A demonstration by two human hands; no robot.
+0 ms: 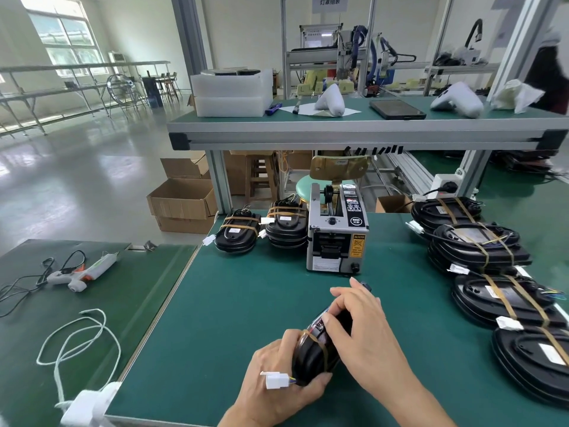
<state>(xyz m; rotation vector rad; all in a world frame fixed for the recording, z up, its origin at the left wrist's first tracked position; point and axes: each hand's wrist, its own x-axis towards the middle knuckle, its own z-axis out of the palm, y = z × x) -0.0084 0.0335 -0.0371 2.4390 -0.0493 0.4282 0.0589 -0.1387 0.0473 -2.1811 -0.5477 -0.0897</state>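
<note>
I am in a factory assembly workshop: green-matted tabletop [246,303], grey automatic tape dispenser [337,235], banded stacks of black plastic housings [480,248], aluminium-framed shelf [354,134].

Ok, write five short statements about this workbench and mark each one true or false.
1. Both the left hand and the right hand hold the black oval bundle bound with tan bands. True.
2. The grey box-shaped tape dispenser lies tipped on its side. False: it stands upright on the green mat, beyond the hands.
3. The white-and-orange glue gun lies on the left-hand table, touched by neither hand. True.
4. The small white plastic connector sits by the right hand. False: it sits against the left hand's fingers.
5. More banded black stacks lie along the bench's right side. True.
</note>
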